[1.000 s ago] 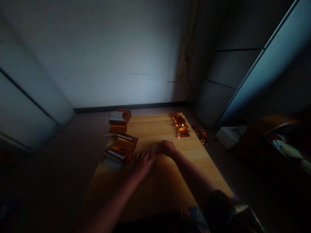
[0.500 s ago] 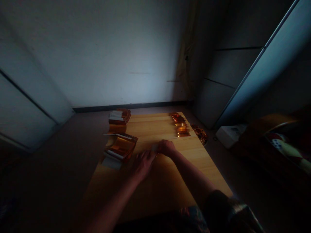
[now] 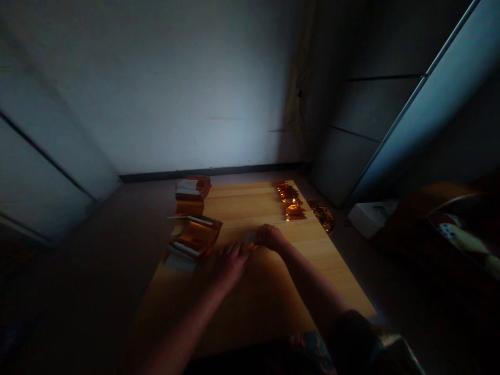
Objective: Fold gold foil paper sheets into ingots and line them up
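Small pale-and-gold sheet (image 3: 250, 238) was over the table (image 3: 242, 203) between left hand (image 3: 233, 260) and right hand (image 3: 271, 237), both nearly closed, pinching its edges; seemed featherlight, slick and crease-prone, so edges looked the best hold

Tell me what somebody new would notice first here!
Probably the shiny orange-gold pieces, lined up near the far right corner of the wooden table. Next might come the left hand and right hand, close together mid-table at a small pale-and-gold piece. Coppery sheets lie curved on the table's left side.
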A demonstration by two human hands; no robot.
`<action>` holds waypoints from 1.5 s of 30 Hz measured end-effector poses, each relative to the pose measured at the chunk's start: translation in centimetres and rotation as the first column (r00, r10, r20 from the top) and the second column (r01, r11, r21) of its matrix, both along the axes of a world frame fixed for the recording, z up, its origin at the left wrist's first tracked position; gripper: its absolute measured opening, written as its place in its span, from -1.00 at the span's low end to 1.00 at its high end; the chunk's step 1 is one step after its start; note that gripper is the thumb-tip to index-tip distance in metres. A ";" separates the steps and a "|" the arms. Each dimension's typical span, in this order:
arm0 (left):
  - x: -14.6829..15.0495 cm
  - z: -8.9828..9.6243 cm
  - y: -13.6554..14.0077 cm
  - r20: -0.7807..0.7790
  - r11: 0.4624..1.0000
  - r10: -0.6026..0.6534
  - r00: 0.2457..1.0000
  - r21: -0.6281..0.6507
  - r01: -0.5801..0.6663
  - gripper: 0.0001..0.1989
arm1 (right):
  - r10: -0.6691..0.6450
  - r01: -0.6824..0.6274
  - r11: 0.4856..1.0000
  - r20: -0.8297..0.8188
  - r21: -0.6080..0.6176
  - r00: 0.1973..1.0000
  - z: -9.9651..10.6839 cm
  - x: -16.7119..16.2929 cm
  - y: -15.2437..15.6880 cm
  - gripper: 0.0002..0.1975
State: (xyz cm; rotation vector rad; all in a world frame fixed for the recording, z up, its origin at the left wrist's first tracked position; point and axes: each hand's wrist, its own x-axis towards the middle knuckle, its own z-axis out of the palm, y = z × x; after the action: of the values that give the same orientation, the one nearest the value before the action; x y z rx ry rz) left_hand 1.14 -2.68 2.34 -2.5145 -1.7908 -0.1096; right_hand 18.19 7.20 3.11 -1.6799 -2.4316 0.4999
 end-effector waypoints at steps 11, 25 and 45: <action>0.2 0.6 -0.2 0.004 1.000 0.005 1.000 -0.013 -0.005 -0.60 | -0.013 0.012 1.000 -0.091 -0.020 0.996 0.0 0.2 -0.4 -0.76; 0.3 0.7 -0.2 0.022 1.000 0.017 1.000 -0.019 -0.017 -0.60 | -0.005 0.002 1.000 -0.127 -0.023 0.992 -0.5 0.5 -0.1 -0.80; 0.4 0.3 -0.2 0.056 1.000 0.013 0.998 -0.003 -0.013 -0.55 | 0.060 -0.063 0.996 -0.050 -0.068 0.997 1.0 -1.4 -0.9 -0.84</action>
State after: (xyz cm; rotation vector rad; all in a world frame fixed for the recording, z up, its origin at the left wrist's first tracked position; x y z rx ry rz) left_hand 1.55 -2.86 2.65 -2.5258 -1.8292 -0.1793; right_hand 16.81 6.35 4.16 -1.6030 -2.4653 0.6336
